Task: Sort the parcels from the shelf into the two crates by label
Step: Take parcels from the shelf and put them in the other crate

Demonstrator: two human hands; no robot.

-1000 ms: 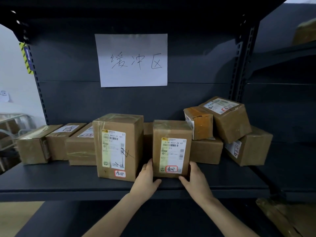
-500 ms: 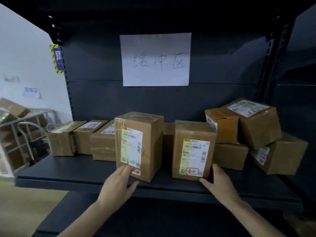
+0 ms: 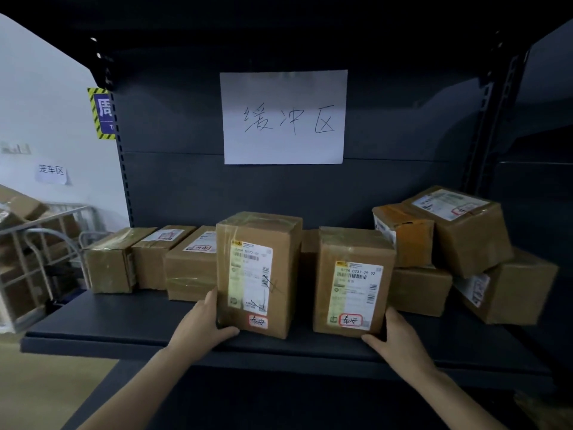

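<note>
- Both hands are busy. The left hand (image 3: 204,324) grips the tall parcel (image 3: 259,274) at its lower left corner: thumb across the front bottom edge, fingers wrapped round the left side.
- The right hand (image 3: 400,339) does the same on the shorter parcel (image 3: 353,280), thumb under the bottom right corner and fingers tucked round the right side.
- Both boxes stand upright near the front edge of the dark shelf (image 3: 124,321), side by side with a narrow gap between them.
- Each one has a white shipping label facing out, with a red-bordered sticker and handwriting near the bottom. The tall one's label also has pen scribbles on it.
- Left of the tall box, three parcels (image 3: 155,256) sit in a row further back, the nearest one touching it or close to it, can't quite tell.
- On the right there's a pile of four parcels (image 3: 465,228), the top ones tilted, one with orange tape.
- A paper sign (image 3: 283,117) with handwritten characters is stuck on the back panel above.
- Off to the far left is a metal cage cart (image 3: 40,243) with more boxes, plus a hazard-striped placard (image 3: 100,113) on the shelf post.
</note>
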